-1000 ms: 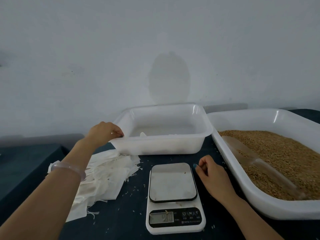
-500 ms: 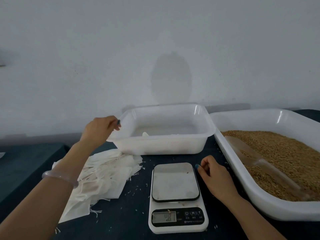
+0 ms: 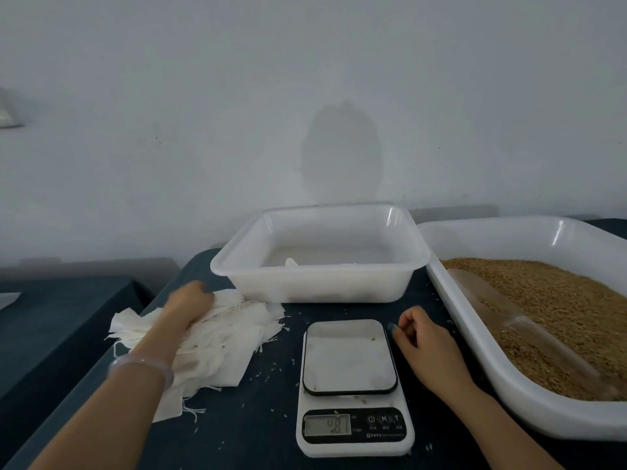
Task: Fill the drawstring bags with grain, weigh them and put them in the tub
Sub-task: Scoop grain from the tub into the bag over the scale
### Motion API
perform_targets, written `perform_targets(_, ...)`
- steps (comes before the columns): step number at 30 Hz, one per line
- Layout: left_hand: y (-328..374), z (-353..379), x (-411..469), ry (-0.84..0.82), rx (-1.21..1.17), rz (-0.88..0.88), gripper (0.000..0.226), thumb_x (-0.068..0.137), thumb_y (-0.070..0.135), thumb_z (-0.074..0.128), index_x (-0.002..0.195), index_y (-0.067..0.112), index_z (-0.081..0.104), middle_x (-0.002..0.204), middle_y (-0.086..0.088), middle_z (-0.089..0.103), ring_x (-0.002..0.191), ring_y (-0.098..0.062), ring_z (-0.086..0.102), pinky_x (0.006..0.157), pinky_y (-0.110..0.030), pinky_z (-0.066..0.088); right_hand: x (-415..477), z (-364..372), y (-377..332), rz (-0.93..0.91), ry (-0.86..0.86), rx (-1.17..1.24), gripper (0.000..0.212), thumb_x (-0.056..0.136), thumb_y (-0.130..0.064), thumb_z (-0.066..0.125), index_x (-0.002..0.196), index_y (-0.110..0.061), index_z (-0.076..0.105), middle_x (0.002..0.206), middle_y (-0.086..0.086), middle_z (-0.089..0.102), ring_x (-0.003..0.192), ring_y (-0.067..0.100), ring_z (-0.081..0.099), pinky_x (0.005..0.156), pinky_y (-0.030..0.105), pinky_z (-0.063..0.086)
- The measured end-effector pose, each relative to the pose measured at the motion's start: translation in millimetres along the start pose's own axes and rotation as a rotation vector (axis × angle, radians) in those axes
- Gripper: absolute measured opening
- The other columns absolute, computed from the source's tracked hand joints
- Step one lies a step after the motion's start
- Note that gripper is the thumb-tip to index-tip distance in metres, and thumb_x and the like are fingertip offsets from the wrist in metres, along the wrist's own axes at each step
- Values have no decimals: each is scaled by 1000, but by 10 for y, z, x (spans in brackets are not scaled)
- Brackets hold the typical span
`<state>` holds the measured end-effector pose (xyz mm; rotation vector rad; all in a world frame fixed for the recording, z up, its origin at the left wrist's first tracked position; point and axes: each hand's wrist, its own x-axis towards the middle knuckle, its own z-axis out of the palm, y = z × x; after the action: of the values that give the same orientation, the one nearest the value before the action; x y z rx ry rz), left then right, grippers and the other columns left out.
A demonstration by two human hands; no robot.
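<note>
A heap of flat white drawstring bags (image 3: 217, 337) lies on the dark table, left of the scale. My left hand (image 3: 188, 305) is down on the far part of that heap; it is blurred and its fingers are hidden, so a grip is not visible. The white kitchen scale (image 3: 349, 385) stands in front, its steel plate bare and its display lit. My right hand (image 3: 424, 340) rests on the table just right of the scale, fingers loosely curled and holding nothing. The white tub (image 3: 319, 283) sits behind the scale with something small and white inside.
A large white tray (image 3: 529, 412) of brown grain (image 3: 556, 310) fills the right side, with a clear plastic scoop (image 3: 509, 320) lying in it. Loose grains dot the table around the scale. A gap separates this table from another dark surface (image 3: 51, 320) at the left.
My left hand has left the tub's left rim and come down onto the heap of bags. The tub sits level again. My right hand has stayed beside the scale.
</note>
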<state>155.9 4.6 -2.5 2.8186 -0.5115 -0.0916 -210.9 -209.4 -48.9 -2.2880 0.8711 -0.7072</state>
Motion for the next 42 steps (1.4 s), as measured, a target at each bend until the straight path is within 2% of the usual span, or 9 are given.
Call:
perform_targets(3, 76, 64, -49, -167, 158, 263, 48, 105, 46, 27, 140, 20, 47, 146, -5, 50, 130, -29, 48, 108, -40, 37, 0, 1, -3, 6, -2, 5, 16, 95, -35, 58, 86, -30, 46, 74, -8, 60, 61, 6, 56, 53, 18, 36)
perform_targets(8, 65, 64, -194, -122, 269, 400, 53, 101, 58, 26, 149, 36, 28, 132, -3, 59, 116, -28, 58, 92, -39, 48, -1, 3, 4, -4, -1, 0, 16, 95, -36, 58, 87, -30, 46, 74, -9, 59, 61, 5, 55, 53, 19, 36)
perform_targets(13, 235, -32, -353, 83, 557, 416, 36, 106, 33, 29, 123, 23, 59, 107, 0, 67, 94, -22, 65, 71, -32, 47, 2, 10, 15, -10, 4, -1, 16, 95, -36, 58, 87, -30, 46, 73, -9, 59, 60, 4, 55, 53, 19, 36)
perform_targets(20, 434, -274, -832, 249, 841, 416, 29, 95, 8, 50, 116, 26, 56, 91, 5, 57, 87, -17, 65, 59, -28, 38, 7, 8, 0, -44, 54, 51, 17, 95, -33, 60, 85, -31, 46, 71, -9, 58, 60, 4, 55, 52, 16, 38)
perform_targets(24, 701, -268, -1361, 391, 402, 641, 11, 97, 23, 50, 87, 28, 47, 68, 9, 41, 71, -20, 58, 56, -31, 36, 12, -9, -63, -106, 75, 196, 17, 92, -33, 64, 84, -31, 49, 72, -8, 58, 66, 3, 55, 57, 16, 42)
perform_targets(29, 1111, -2, -1702, 22, -398, 926, 42, 99, 28, 58, 61, 26, 38, 58, 3, 39, 55, -9, 36, 53, -25, 27, -1, -14, -171, -181, -16, 386, 8, 91, -35, 66, 98, -33, 63, 92, -12, 65, 84, 5, 62, 74, 20, 50)
perform_targets(32, 1239, 190, -1727, -29, -556, 892, 45, 95, 22, 64, 59, 23, 37, 56, 9, 35, 54, -7, 33, 52, -21, 25, -23, -21, -194, -214, -77, 449, 14, 94, -33, 62, 107, -34, 66, 104, -11, 67, 95, 5, 63, 82, 23, 51)
perform_targets(36, 1137, 338, -1708, -27, -611, 829, 25, 92, 31, 68, 68, 30, 61, 66, 14, 61, 63, -2, 54, 56, -15, 39, -60, -22, -233, -205, -159, 550, 32, 95, -44, 48, 113, -29, 70, 108, -10, 70, 104, 7, 65, 89, 27, 51)
perform_targets(42, 1067, 329, -1750, -71, -812, 723, 6, 83, 38, 75, 85, 37, 69, 85, 16, 71, 78, 0, 66, 62, -14, 50, -58, -29, -242, -246, -88, 461, 18, 87, -21, 73, 103, -29, 73, 94, -17, 73, 90, 1, 68, 77, 17, 54)
